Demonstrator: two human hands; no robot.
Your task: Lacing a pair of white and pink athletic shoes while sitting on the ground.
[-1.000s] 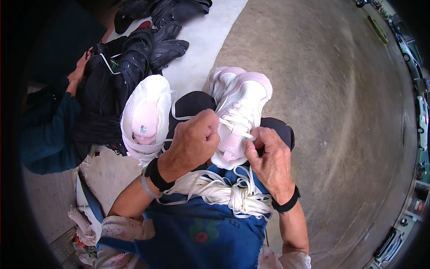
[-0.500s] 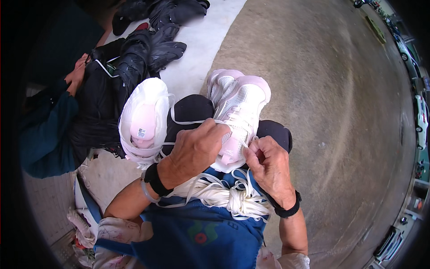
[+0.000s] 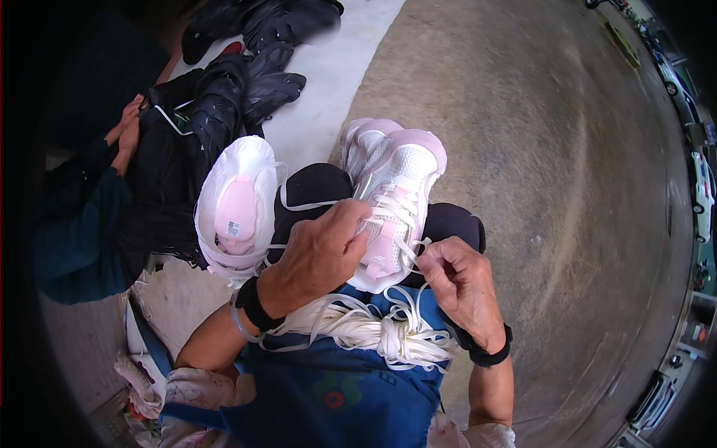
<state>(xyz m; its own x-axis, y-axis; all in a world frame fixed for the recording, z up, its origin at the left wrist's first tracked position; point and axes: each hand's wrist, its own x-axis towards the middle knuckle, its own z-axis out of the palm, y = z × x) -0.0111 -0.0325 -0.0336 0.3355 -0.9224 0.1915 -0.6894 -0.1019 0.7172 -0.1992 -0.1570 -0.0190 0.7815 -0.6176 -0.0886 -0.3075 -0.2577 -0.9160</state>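
Observation:
A white and pink sneaker (image 3: 403, 168) rests toe-away between my knees, its white lace (image 3: 396, 207) crossing the tongue in several rows. At its left edge, my left hand (image 3: 320, 243) has its fingers curled together on the lace. My right hand (image 3: 461, 282) pinches a lace end beside the shoe's opening on the right. A second white and pink sneaker (image 3: 237, 205) stands to the left, opening toward me, with loose lace trailing from it. Across my lap, on a blue apron (image 3: 328, 396), lies a knotted bundle of white laces (image 3: 399, 337).
Another person's hands (image 3: 128, 128) are at the left, near a pile of black shoes (image 3: 258, 86) by a white sheet (image 3: 336, 60). More sneaker parts (image 3: 358, 142) sit behind the sneaker on my lap. Concrete floor (image 3: 538, 187) stretches right, toward parked vehicles (image 3: 700, 190).
My right hand has moved slightly right and down, away from the shoe, drawing the lace with it. My left hand has shifted a little left, uncovering more of the lacing.

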